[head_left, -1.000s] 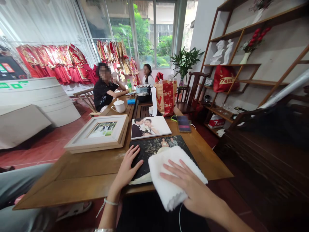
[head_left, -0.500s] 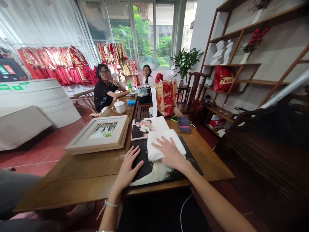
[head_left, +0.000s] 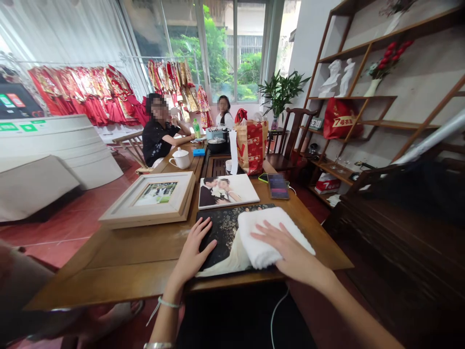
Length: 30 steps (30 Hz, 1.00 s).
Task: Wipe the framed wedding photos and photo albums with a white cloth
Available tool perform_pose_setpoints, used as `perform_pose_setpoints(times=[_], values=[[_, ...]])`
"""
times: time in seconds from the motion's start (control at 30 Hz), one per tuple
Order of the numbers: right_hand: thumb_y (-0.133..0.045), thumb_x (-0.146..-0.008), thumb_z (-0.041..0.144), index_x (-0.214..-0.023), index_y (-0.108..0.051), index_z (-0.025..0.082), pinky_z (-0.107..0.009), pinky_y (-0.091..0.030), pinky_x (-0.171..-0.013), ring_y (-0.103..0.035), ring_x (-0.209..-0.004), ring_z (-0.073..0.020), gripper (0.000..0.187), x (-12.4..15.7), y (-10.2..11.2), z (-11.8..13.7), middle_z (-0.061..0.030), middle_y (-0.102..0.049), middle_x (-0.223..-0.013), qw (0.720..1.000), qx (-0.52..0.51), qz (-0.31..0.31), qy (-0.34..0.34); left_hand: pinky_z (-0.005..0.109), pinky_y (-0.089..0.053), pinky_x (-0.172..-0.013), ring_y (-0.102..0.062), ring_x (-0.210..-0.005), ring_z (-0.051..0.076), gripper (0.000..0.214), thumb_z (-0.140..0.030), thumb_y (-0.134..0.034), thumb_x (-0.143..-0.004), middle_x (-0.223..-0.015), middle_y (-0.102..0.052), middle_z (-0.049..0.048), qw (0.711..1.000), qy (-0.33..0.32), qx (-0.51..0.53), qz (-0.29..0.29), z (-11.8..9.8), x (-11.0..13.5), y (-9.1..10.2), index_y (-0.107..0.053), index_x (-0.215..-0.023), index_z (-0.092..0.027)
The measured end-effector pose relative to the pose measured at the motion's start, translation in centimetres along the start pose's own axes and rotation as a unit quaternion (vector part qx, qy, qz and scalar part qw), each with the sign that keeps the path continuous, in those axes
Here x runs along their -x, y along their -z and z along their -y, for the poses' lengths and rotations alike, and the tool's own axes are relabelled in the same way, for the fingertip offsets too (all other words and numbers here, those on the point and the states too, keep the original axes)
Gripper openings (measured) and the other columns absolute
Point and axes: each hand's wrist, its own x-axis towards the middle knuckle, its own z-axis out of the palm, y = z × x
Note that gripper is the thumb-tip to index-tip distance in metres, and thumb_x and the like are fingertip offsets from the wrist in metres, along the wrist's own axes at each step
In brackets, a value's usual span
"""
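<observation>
A dark photo panel (head_left: 220, 230) showing a pale dress and small blossoms lies flat at the table's near edge. On its left side rests my left hand (head_left: 194, 252), fingers spread, holding the surface down with the palm. A folded white towel (head_left: 257, 249) covers the panel's right part and hangs over its right edge. My right hand (head_left: 290, 249) lies flat on top of the towel with its fingers stretched out. Just beyond the panel is a white-edged couple photo board (head_left: 247, 189), touched by neither hand.
Wooden picture frames (head_left: 121, 208) are stacked at the left of the table (head_left: 127, 261). A phone (head_left: 279, 186), a paper bag (head_left: 250, 148) and a white lidded mug (head_left: 179, 158) stand farther back. Two people sit at the far end. A cable hangs by my lap.
My right hand has slid the towel right and toward me, uncovering more of the panel's middle. My left hand stays in place.
</observation>
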Motion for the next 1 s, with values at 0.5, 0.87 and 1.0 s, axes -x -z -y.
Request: perform_pose_setpoints(times=[0.5, 0.87, 1.0], values=[[-0.050, -0.056, 0.005, -0.143, -0.035, 0.026, -0.057, 0.002, -0.111, -0.006, -0.143, -0.0288, 0.090, -3.6, -2.9, 5.8, -0.0060, -0.024, -0.154, 0.997, 0.021, -0.002, 0.076, 0.045, -0.020, -0.116, -0.027, -0.140, 0.020, 0.041, -0.034, -0.035, -0.094, -0.143, -0.046, 0.0069, 0.994, 0.041, 0.095, -0.034, 0.6, 0.1, -0.2, -0.054, -0.128, -0.021], [-0.045, -0.057, 0.004, -0.135, -0.049, 0.023, -0.050, -0.006, -0.114, -0.021, -0.140, -0.0240, 0.081, -2.3, -1.1, 3.7, -0.0048, -0.039, -0.147, 0.998, -0.002, -0.039, -0.049, 0.042, -0.012, -0.118, -0.024, -0.142, 0.017, 0.049, -0.041, -0.025, -0.095, -0.147, -0.042, 0.0052, 0.984, 0.111, 0.140, -0.021, -0.6, 0.1, 0.6, -0.050, -0.131, -0.020], [-0.050, -0.065, 0.009, -0.137, -0.047, 0.017, -0.056, -0.002, -0.112, -0.015, -0.141, -0.0318, 0.073, -4.6, -2.8, 7.8, -0.0131, -0.036, -0.148, 0.999, -0.004, -0.042, -0.026, 0.044, -0.012, -0.118, -0.026, -0.141, 0.020, 0.054, -0.045, -0.019, -0.096, -0.150, -0.036, 0.0056, 0.977, 0.137, 0.162, -0.031, -0.6, 0.1, 0.7, -0.050, -0.133, -0.020]])
